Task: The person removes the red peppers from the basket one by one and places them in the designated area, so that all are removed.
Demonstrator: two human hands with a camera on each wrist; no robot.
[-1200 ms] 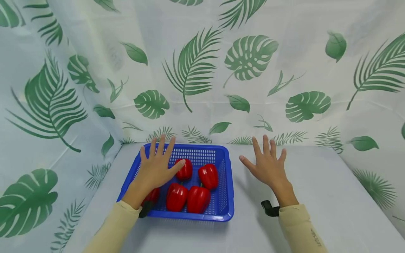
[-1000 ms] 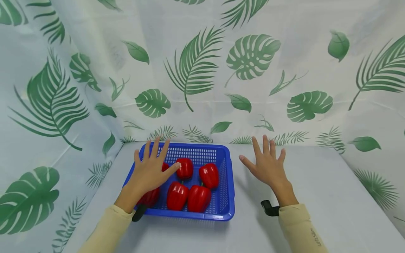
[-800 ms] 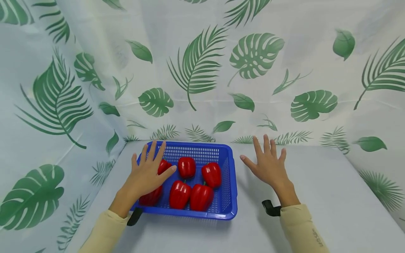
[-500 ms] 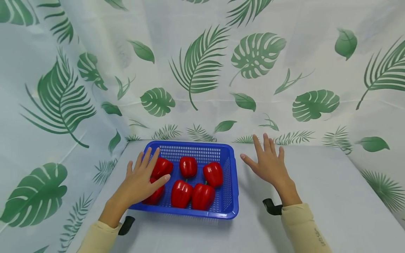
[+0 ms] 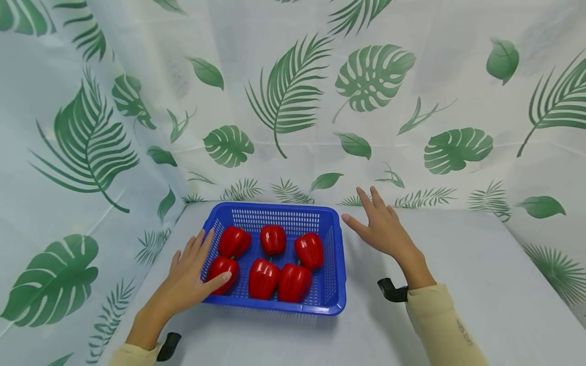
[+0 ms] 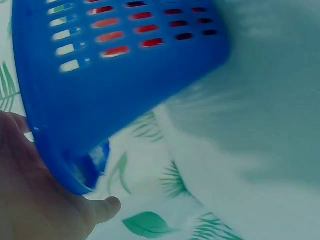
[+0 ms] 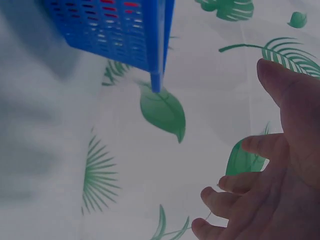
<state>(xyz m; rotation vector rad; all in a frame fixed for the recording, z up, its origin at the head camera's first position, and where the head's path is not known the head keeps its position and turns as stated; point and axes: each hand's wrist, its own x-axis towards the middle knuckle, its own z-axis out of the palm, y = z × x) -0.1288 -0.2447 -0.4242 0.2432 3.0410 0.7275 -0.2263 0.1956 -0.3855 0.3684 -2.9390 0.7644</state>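
Observation:
A blue plastic basket (image 5: 336,244) with slotted walls holds several glossy red bell peppers (image 5: 295,283). My left hand (image 5: 185,282) is at its near left corner, fingers straight and spread, overlapping the rim in the head view. In the left wrist view the palm and thumb of the left hand (image 6: 45,190) lie right by the rim of the basket (image 6: 115,85). My right hand (image 5: 384,229) is held to the right of the basket, fingers extended and holding nothing. The right wrist view shows a gap between the right hand (image 7: 270,175) and the basket (image 7: 155,40).
The basket stands on a white table (image 5: 458,284) against a white curtain (image 5: 293,101) printed with green leaves. Black wrist straps (image 5: 392,291) are on both wrists, below pale yellow sleeves (image 5: 441,320).
My left hand has moved left and toward me, from over the basket to its left edge, uncovering the peppers there. My right hand has turned slightly and shifted a little toward the basket.

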